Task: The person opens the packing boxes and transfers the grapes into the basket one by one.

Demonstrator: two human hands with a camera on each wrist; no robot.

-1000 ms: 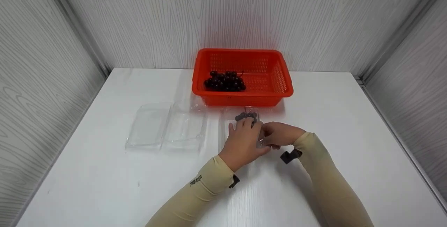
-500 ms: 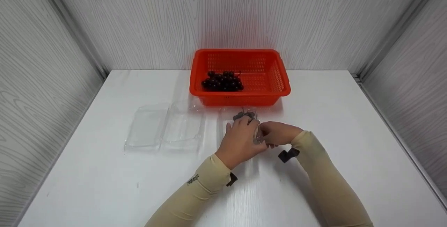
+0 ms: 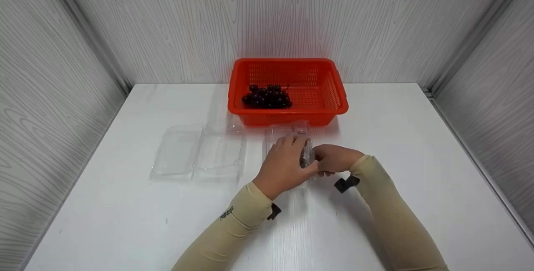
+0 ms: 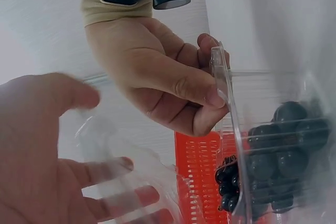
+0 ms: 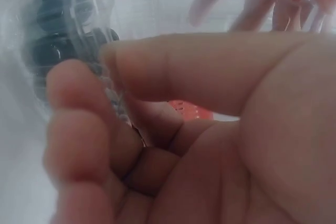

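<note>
A clear plastic clamshell box (image 4: 239, 145) with dark grapes (image 4: 286, 158) in it stands tilted between the hands, in front of the red basket. My right hand (image 3: 336, 158) pinches its rim between thumb and fingers, as the left wrist view shows. On the left side, my left hand (image 3: 284, 164) spreads its fingers against the box's clear lid (image 4: 126, 156); several of them show through the plastic. In the head view the left hand covers most of the box and its grapes. The right wrist view has the grapes (image 5: 52, 51) close beyond the right fingertips.
At the back of the white table (image 3: 125, 225) stands a red basket (image 3: 288, 119) with a bunch of dark grapes (image 3: 267, 98) on its left side. Another clear clamshell box (image 3: 177, 150) lies spread out on the table to the left.
The box between the hands has tipped up, and its grapes, seen past the left fingertips before, are mostly covered now. The left hand has shifted slightly left; the right hand stays at the rim.
</note>
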